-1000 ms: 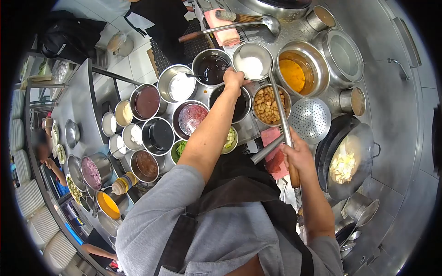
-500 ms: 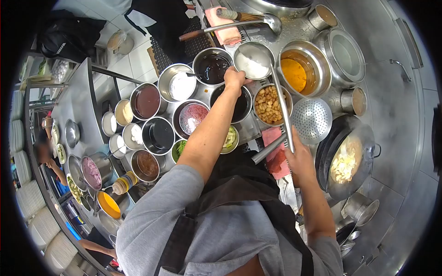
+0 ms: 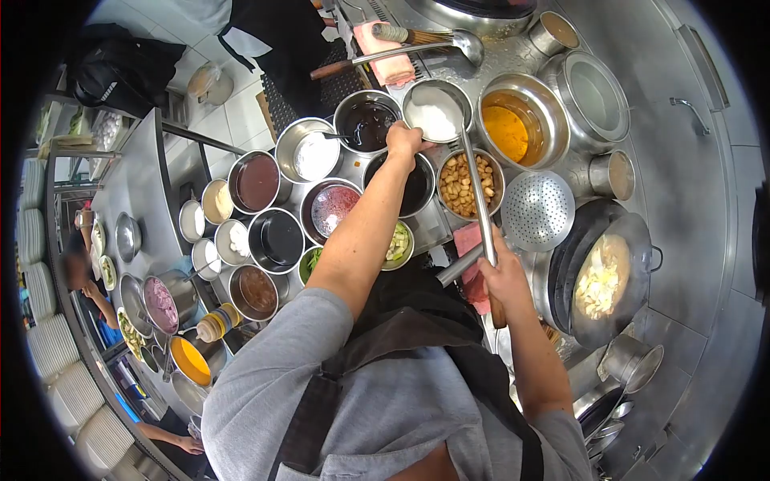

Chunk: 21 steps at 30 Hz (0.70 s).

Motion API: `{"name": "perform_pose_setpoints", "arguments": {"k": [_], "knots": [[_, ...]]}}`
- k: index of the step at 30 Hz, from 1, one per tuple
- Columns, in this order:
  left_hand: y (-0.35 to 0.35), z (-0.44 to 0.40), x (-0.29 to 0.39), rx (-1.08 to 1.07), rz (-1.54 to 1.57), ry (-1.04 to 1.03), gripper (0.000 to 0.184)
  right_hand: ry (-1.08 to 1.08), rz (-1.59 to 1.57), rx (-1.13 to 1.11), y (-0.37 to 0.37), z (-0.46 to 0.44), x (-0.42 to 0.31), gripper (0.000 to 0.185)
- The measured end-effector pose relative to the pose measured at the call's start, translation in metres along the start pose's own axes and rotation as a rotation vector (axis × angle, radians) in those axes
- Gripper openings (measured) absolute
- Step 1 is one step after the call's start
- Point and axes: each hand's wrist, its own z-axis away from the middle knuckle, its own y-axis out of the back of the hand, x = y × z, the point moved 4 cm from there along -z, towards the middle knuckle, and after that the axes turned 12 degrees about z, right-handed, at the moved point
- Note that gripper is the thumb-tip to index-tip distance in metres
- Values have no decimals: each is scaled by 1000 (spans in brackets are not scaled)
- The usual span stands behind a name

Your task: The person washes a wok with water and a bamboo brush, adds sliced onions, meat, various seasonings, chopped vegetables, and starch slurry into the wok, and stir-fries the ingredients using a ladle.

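Observation:
My left hand (image 3: pixel 407 139) has its fingers closed at the near rim of a steel pot (image 3: pixel 466 98) holding white powder-like contents (image 3: pixel 435 112). My right hand (image 3: pixel 505 276) is wrapped around the shaft of a long ladle (image 3: pixel 481 192). The ladle's wooden end sticks out below that hand, and its far end reaches into the white contents, where its bowl is hard to make out. Under the shaft sits a pot of browned cubes (image 3: pixel 461 188). To the right of my right hand, a wok (image 3: pixel 634 309) holds pale, chopped food (image 3: pixel 601 280) in liquid.
A perforated strainer (image 3: pixel 537 210) lies between the cubes and the wok. Behind it stands a pot of orange oil (image 3: pixel 507 135). Several sauce and ingredient pots, including a dark red one (image 3: pixel 254 181), crowd the left. Another ladle (image 3: pixel 393 56) rests across a pink cloth (image 3: pixel 385 70). A person (image 3: pixel 277 40) stands beyond.
The ladle has shifted left and toward my body, with my right hand moving slightly left. Its wooden end now shows below my hand. My left hand stays at the pot rim.

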Motion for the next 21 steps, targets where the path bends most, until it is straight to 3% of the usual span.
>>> {"name": "perform_pose_setpoints", "arguments": {"k": [2, 5, 9, 10, 12, 14, 15, 17, 21], "knots": [[1, 1, -1, 6, -8, 1, 23, -456, -523, -342, 4, 2, -12, 64], [1, 1, 0, 24, 10, -12, 16, -436, -752, -377, 3, -1, -5, 64], [1, -3, -4, 47, 28, -9, 9, -439, -615, -341, -3, -2, 8, 64], [1, -4, -4, 44, 27, -9, 9, -163, -263, -120, -10, -4, 20, 65], [1, -6, -5, 31, 35, -20, 9, 109, 92, 101, -5, 0, 9, 66], [0, -5, -5, 29, 41, -25, 9, -92, -173, -88, -6, 3, 7, 67], [0, -5, -4, 31, 47, -29, 9, -91, -173, -86, 5, 1, -3, 67], [0, -4, -3, 33, 55, -36, 8, -459, -604, -362, 13, 2, -11, 67], [0, -1, -1, 36, 51, -28, 9, -323, -411, -221, 15, -5, -9, 66]]}}
